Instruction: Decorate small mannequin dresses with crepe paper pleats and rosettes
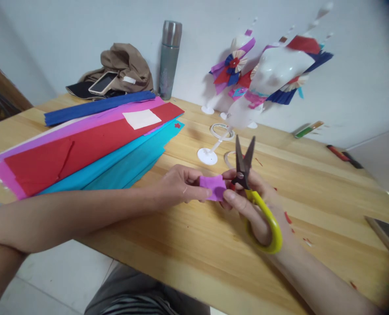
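Between my two hands is a small purple paper piece, roughly square. My left hand pinches its left edge between thumb and fingers. My right hand grips its right edge with thumb and fingertips. Hooked on that same hand is a pair of scissors with yellow handles; the dark blades stand apart and point away from me, clear of the paper. A white mini mannequin on a round base stands just beyond my hands, with pink and blue trim on it.
Long crepe paper sheets in several colours lie at left, a white square on top. Behind are a phone, a brown cloth and a thermos. Tape rolls, decorated mannequins and red scraps are on the table.
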{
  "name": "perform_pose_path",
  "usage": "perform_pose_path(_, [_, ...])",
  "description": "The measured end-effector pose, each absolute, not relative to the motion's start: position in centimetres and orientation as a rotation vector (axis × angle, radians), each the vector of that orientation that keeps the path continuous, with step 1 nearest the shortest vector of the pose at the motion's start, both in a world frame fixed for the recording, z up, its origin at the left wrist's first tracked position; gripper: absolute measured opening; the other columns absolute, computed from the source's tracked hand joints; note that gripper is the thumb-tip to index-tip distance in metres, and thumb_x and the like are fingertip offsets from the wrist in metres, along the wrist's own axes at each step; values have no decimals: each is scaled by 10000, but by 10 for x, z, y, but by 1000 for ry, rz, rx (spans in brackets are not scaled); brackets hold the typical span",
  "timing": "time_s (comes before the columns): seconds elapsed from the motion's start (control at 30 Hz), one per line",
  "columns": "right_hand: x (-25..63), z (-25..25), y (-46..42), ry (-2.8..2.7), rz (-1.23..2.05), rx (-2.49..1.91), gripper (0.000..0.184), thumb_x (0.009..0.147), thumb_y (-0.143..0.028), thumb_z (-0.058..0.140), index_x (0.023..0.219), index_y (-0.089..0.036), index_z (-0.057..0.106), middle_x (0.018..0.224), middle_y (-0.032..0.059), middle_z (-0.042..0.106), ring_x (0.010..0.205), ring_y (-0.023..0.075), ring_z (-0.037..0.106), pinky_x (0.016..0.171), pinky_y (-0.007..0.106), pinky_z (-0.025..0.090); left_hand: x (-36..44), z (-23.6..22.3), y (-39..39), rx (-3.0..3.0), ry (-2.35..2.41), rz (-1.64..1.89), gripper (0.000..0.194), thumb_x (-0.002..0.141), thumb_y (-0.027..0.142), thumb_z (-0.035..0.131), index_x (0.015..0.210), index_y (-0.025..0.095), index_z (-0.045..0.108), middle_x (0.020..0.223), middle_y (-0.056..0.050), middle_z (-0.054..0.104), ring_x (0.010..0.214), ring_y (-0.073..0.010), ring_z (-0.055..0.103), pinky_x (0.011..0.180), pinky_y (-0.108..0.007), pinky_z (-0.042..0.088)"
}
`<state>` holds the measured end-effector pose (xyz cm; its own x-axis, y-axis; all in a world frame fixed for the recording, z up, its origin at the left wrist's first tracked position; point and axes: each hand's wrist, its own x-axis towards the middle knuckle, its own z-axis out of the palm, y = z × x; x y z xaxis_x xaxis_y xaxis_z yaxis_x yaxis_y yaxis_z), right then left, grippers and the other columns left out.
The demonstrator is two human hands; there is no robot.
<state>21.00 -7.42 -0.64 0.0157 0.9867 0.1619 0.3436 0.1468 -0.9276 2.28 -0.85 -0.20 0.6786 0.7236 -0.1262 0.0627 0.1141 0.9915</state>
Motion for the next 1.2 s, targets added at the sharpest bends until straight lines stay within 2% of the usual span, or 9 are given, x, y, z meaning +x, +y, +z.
perform_pose_path(0.1, [214, -5, -78, -1414, 976, -1269, 466, 812, -649, 722, 1035, -254, 611, 818, 23, 671, 617, 173, 595, 561, 321, 514, 22, -3, -5, 1308, 748, 681, 202, 696, 304, 669, 563, 170, 597, 478, 48, 463, 487, -70, 376, 494, -234, 253])
perform_pose_path(0.2, [218, -7, -80, -1471, 1066, -1235, 558, 810, -720, 678, 1107, -252, 616, 966, 74, 712, 750, 229, 670, 666, 377, 569, 21, -7, 0, 1231, 773, 803, 247, 720, 355, 703, 585, 165, 622, 475, 46, 467, 475, -66, 371, 488, -240, 258])
perform_pose_path(0.33, [217, 0, -80, -1664, 1037, -1282, 584, 840, -723, 639, 1191, -256, 617, 1065, 104, 721, 885, 279, 698, 770, 414, 584, 21, -9, 6, 1167, 742, 929, 275, 730, 356, 730, 574, 162, 611, 529, 30, 520, 495, -67, 418, 505, -240, 328])
perform_pose_path(0.53, [213, 15, -80, -1961, 757, -1422, 437, 879, -565, 646, 1165, -235, 646, 960, 92, 715, 835, 281, 677, 742, 417, 568, 20, -7, 6, 1163, 616, 949, 250, 745, 375, 737, 644, 157, 667, 609, 15, 599, 506, -65, 475, 512, -233, 379])
perform_pose_path(0.7, [210, 14, -79, -2030, 638, -1458, 563, 875, -567, 642, 1312, -212, 623, 1031, 130, 730, 855, 306, 696, 742, 444, 557, 19, -9, 4, 1191, 664, 898, 267, 748, 399, 746, 664, 154, 683, 597, 16, 596, 504, -69, 486, 506, -229, 385])
perform_pose_path(0.8, [208, 11, -77, -2056, 593, -1493, 633, 877, -593, 622, 1357, -179, 626, 940, 130, 717, 788, 303, 681, 689, 443, 540, 20, -12, 4, 1201, 658, 877, 243, 762, 389, 743, 710, 152, 724, 592, 12, 601, 512, -71, 492, 502, -219, 387])
perform_pose_path(0.97, [207, 9, -74, -2075, 544, -1529, 693, 881, -671, 571, 1322, -146, 671, 767, 86, 649, 661, 262, 612, 610, 408, 505, 23, -14, 2, 1188, 697, 864, 182, 769, 327, 728, 727, 151, 749, 567, 14, 595, 505, -69, 486, 486, -207, 373])
perform_pose_path(1.2, [209, 7, -72, -2085, 547, -1538, 591, 878, -677, 582, 1163, -179, 721, 672, 28, 591, 574, 209, 551, 549, 335, 430, 24, -10, 0, 1171, 731, 851, 129, 767, 238, 681, 678, 152, 719, 557, 16, 599, 518, -82, 498, 491, -209, 381])
